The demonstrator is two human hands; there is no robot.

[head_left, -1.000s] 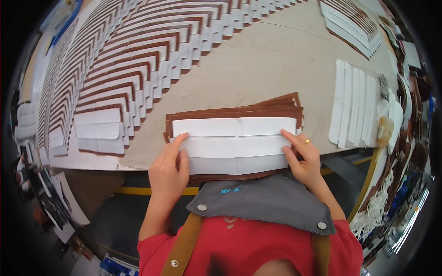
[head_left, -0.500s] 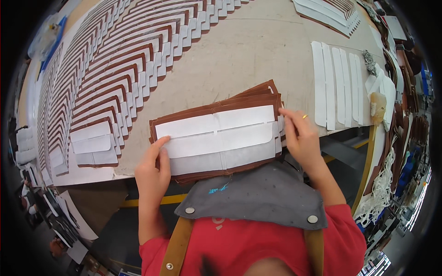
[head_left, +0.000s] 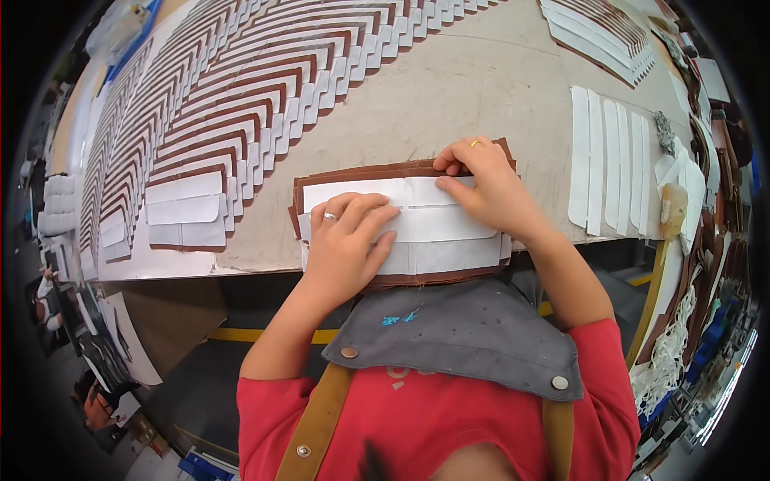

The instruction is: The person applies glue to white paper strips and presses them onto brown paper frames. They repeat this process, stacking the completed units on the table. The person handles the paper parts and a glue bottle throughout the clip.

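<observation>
A stack of brown panels [head_left: 377,171] with white backing strips [head_left: 449,224] lies at the table's front edge, before the grey apron [head_left: 457,337]. My left hand [head_left: 345,240] rests on the white strip of the top panel, its fingers spread and slightly bent, with the fingertips near the middle. At the stack's far edge is my right hand [head_left: 485,188]. Its thumb lies on the white strip and its curled fingers are on the brown margin, pinching the top panel's edge; the fingertips' undersides are hidden.
Overlapping rows of similar brown and white panels [head_left: 265,104] cover the table's left and far side. White strips [head_left: 609,160] lie at the right, near a yellowish lump [head_left: 672,210]. Another fanned pile of panels [head_left: 597,40] lies at far right. White cords [head_left: 670,345] hang beyond the table's right end.
Both hands have moved from the stack's two ends inward over it. My left hand now lies on the white strip; my right has gone to the far edge. The view has shifted slightly.
</observation>
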